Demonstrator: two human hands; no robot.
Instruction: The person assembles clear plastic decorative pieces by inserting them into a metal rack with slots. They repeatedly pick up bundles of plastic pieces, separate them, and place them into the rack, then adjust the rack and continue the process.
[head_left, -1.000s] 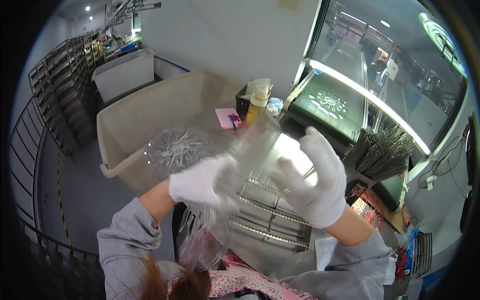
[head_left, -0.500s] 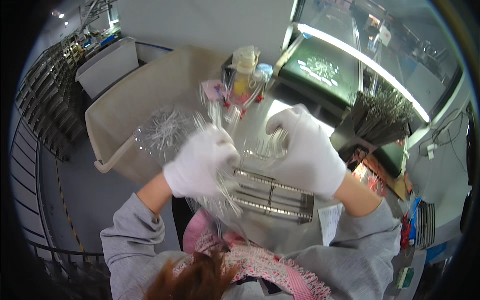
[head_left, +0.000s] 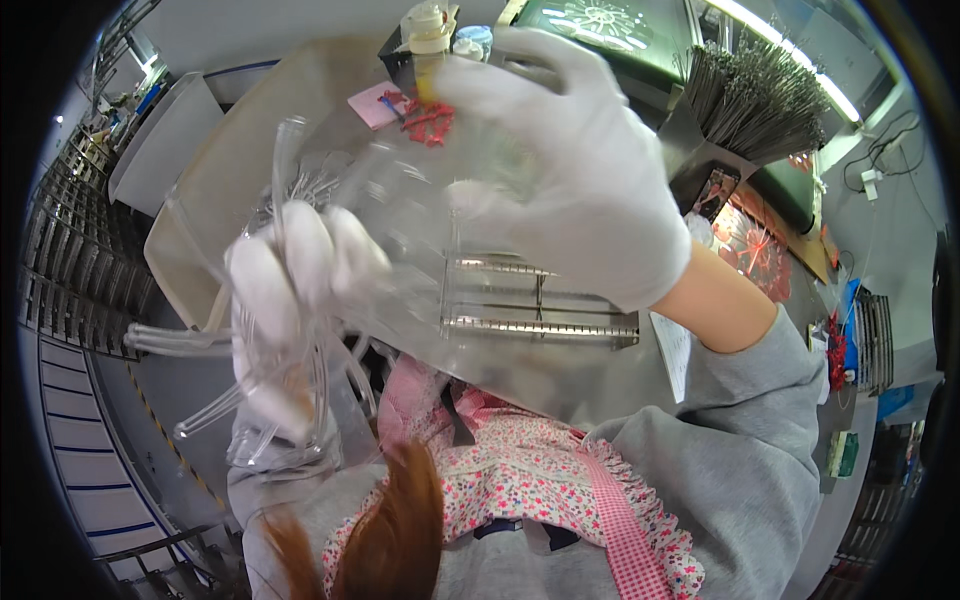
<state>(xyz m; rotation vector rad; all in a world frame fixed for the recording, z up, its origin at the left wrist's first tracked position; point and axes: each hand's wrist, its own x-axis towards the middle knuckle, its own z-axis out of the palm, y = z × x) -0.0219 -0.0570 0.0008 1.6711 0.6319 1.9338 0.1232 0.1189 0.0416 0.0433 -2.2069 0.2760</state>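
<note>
Both gloved hands have risen toward the camera since half a second ago, so they now fill the middle of the view and cover much of the metal rack point(head_left: 540, 300) that showed plainly below them before. Left hand point(head_left: 285, 300), in a white glove, is clenched around a bundle of clear plastic tubes point(head_left: 300, 370); the tubes loop up past the knuckles on the far side and trail down and to the left below the fist, with loose ends sticking out to the left. Right hand point(head_left: 575, 170), also in a white glove, is spread wide, its fingers pressed onto a clear plastic bag point(head_left: 420, 210) that stretches between the two hands. Whether the right thumb pinches the film from behind cannot be told. The bag lies just left of the right palm and runs down to the left fist, so that the bundle sits at the bag's near left end.

Beneath the bag the metal rack rests on a grey bench point(head_left: 560, 385). Far left stands a beige bin point(head_left: 240, 150). At the far edge a pale bottle point(head_left: 428, 40) stands beside a pink note pad point(head_left: 375, 100), and to the far right a dense stack of thin dark rods point(head_left: 770, 95) leans in a holder.
</note>
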